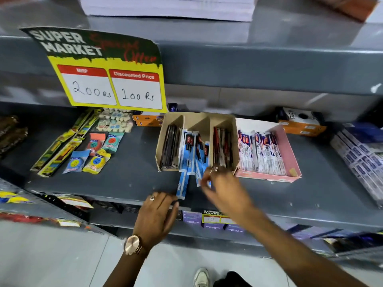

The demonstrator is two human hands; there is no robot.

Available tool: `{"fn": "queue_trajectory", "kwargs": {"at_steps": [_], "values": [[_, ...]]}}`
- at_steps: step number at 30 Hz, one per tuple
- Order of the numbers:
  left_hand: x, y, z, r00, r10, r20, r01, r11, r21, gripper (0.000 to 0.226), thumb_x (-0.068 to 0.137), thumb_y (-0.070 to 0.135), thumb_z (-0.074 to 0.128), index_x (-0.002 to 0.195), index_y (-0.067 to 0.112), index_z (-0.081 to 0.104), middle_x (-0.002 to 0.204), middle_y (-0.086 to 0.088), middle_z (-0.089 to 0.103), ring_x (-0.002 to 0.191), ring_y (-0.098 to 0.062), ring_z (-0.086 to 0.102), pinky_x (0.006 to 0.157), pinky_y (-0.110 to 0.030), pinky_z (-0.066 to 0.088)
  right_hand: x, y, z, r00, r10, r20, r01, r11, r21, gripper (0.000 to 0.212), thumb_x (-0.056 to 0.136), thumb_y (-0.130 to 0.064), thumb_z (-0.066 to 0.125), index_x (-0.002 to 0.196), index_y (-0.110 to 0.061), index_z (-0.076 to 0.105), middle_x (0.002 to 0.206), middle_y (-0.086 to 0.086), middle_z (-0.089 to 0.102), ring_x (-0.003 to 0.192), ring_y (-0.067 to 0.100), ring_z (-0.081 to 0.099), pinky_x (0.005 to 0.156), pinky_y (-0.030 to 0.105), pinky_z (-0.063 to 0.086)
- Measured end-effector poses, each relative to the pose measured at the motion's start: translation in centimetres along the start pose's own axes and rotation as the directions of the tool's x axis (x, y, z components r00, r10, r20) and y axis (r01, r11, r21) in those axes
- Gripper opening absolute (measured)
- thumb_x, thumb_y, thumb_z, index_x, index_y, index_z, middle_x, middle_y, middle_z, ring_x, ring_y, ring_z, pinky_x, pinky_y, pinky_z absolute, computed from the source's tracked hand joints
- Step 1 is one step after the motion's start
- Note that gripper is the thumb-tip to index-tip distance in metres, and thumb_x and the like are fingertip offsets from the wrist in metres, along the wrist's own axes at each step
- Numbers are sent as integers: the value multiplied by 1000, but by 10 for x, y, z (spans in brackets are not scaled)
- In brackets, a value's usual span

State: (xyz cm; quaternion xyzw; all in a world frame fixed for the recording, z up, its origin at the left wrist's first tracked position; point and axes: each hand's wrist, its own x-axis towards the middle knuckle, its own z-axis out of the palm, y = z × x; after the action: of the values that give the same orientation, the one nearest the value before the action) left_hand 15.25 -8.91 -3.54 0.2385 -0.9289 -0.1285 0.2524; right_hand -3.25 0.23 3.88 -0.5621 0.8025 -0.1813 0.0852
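A brown cardboard box [198, 119] with three slots stands on the grey shelf [132, 170]. Dark pen packets [169, 149] fill its left slot and red ones [222, 149] its right. Blue pen packets [191, 150] spill out of the open front of the middle slot, and one [182, 185] reaches the shelf's front edge. My right hand [223, 189], blurred, is at the box's front with curled fingers pinching the end of a blue packet. My left hand [155, 214] lies flat on the shelf's edge, fingertips just left of the overhanging packet.
A pink box [291, 156] of white packets adjoins the cardboard box on the right. Left of it lie loose toy packets [95, 154] and erasers [115, 121]. A yellow price sign [107, 79] hangs from the shelf above. Orange boxes [302, 126] sit at the back.
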Motion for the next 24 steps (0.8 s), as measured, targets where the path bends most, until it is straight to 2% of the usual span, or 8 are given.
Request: {"fn": "queue_trajectory", "kwargs": {"at_steps": [1, 3, 6, 10, 13, 16, 21, 24], "values": [[1, 2, 0, 998, 32, 53, -32, 999, -4, 26, 87, 24, 46, 91, 9, 67, 84, -6, 67, 74, -21, 58, 70, -30, 45, -15, -5, 11, 998, -39, 58, 38, 999, 7, 27, 95, -34, 43, 95, -16, 63, 96, 4, 65, 85, 19, 64, 71, 31, 55], [4, 7, 1, 986, 83, 145, -83, 997, -9, 25, 82, 21, 46, 92, 8, 66, 85, -6, 67, 73, -22, 58, 69, -31, 44, -31, -8, 31, 988, -139, 62, 145, 984, -102, 27, 94, -28, 41, 98, -14, 64, 104, 4, 65, 100, 21, 61, 88, 33, 53], [13, 13, 3, 979, 70, 194, -72, 997, 2, 28, 79, 19, 44, 93, 9, 66, 89, -6, 66, 75, -21, 58, 67, -32, 50, -30, -4, 47, 977, -189, 100, 207, 950, -232, 32, 92, -20, 39, 111, -11, 63, 115, 6, 64, 113, 25, 57, 100, 35, 47], [31, 19, 6, 978, 18, 210, -21, 1000, 12, 34, 78, 17, 40, 100, 8, 65, 98, -8, 65, 84, -25, 58, 76, -34, 51, -12, -4, 49, 991, -116, 71, 129, 964, -231, 28, 82, -17, 53, 106, -9, 65, 105, 8, 64, 99, 26, 63, 84, 34, 54], [53, 20, 11, 971, 7, 239, -16, 999, 35, 38, 76, 12, 42, 106, 2, 64, 102, -14, 64, 88, -31, 59, 79, -36, 52, 13, -7, 47, 990, -61, 128, 79, 986, -146, 39, 89, -12, 44, 127, -5, 50, 124, 11, 51, 116, 30, 48, 96, 39, 44], [73, 19, 16, 964, -46, 263, 28, 997, 70, 40, 75, 2, 52, 114, -4, 58, 108, -19, 59, 94, -37, 57, 80, -43, 52, 35, -10, 46, 992, 3, 129, 13, 993, -118, 44, 85, -2, 49, 129, -5, 46, 130, 12, 46, 122, 30, 41, 104, 39, 41], [76, 20, 21, 964, -78, 253, 54, 994, 100, 41, 80, 3, 52, 120, -1, 56, 116, -16, 54, 103, -34, 53, 87, -39, 47, 36, -14, 39, 989, 75, 125, -66, 995, -73, 39, 89, -1, 45, 128, -5, 48, 130, 12, 47, 124, 31, 43, 100, 42, 46], [70, 29, 14, 977, -137, 163, 134, 991, 29, 34, 78, -2, 57, 112, -1, 60, 110, -17, 58, 95, -37, 57, 77, -41, 50, 23, -13, 30, 997, 67, 39, -70, 995, 75, 35, 89, -6, 45, 124, -10, 51, 126, 9, 50, 118, 28, 49, 96, 41, 50]]}}
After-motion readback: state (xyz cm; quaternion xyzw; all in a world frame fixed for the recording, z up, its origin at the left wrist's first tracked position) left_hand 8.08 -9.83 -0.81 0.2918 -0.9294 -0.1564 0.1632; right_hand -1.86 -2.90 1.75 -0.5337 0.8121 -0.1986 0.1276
